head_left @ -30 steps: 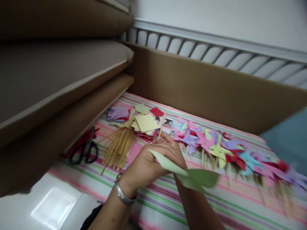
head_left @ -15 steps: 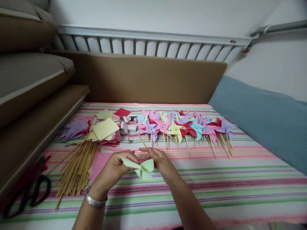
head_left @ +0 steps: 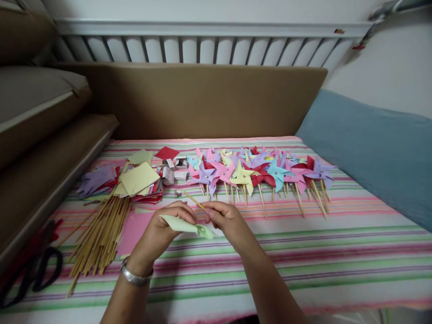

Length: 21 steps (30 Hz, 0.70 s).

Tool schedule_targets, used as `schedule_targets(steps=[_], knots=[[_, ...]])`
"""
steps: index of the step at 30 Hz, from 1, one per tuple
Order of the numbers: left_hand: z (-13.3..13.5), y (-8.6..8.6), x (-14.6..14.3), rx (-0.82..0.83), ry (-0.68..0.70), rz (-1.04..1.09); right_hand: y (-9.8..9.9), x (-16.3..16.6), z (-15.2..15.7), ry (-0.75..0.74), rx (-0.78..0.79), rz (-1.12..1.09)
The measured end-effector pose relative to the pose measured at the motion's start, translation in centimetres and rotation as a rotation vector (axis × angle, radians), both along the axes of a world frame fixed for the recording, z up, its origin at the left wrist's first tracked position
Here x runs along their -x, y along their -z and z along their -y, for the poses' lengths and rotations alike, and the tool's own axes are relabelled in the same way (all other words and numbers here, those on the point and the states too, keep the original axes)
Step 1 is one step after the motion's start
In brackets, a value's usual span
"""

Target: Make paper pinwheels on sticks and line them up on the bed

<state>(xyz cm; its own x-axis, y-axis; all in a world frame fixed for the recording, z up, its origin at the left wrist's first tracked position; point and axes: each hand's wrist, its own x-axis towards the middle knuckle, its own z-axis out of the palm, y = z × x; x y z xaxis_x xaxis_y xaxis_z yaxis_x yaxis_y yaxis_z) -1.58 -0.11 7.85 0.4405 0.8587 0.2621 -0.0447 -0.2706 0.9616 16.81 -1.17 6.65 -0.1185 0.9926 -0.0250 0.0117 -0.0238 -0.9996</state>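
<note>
Above a striped cloth, a person's left hand, fingers curled, holds folded pale green paper; the right hand, fingers closed, grips a thin stick just beside it, near colorful pinwheels.

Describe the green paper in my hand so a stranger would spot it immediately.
Find the striped cloth, then the left hand above it, silver bracelet at the wrist. That hand holds the green paper, pale and partly curled, unlike the flat pink sheet lying nearby.
</note>
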Motion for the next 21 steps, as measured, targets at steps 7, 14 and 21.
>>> schedule_targets(steps=[7,14,21], knots=[[-0.1,0.0,0.3,-0.009,-0.027,0.008,0.0,-0.1,-0.2,0.065,-0.121,0.152],[0.1,-0.4,1.0,-0.087,-0.133,0.024,-0.2,0.2,0.0,0.058,-0.219,0.191],[0.3,-0.3,1.7,-0.175,-0.225,0.011,-0.8,1.0,0.3,0.095,-0.307,0.214]])
